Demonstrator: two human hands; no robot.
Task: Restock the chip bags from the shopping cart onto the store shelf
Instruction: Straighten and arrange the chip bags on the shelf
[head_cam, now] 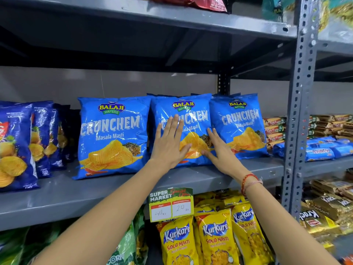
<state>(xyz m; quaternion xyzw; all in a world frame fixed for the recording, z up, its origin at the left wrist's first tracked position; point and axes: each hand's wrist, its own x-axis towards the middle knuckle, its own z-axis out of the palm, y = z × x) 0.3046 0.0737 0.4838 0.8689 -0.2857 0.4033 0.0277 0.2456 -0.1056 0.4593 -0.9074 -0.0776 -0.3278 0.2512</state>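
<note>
Three blue Crunchem chip bags stand upright in a row on the grey shelf (63, 196). The left bag (112, 136) stands free. My left hand (169, 144) lies flat with fingers spread on the front of the middle bag (193, 115). My right hand (219, 150) rests flat on the same bag's lower right edge, beside the right bag (240, 127). Neither hand grips anything. The shopping cart is out of view.
Dark blue chip bags (17, 146) fill the shelf's left end. A price tag (171, 204) hangs from the shelf edge. Yellow Kurkure bags (215, 240) and green bags (126, 247) sit below. A perforated steel post (299, 119) separates biscuit packs (324, 142) at right.
</note>
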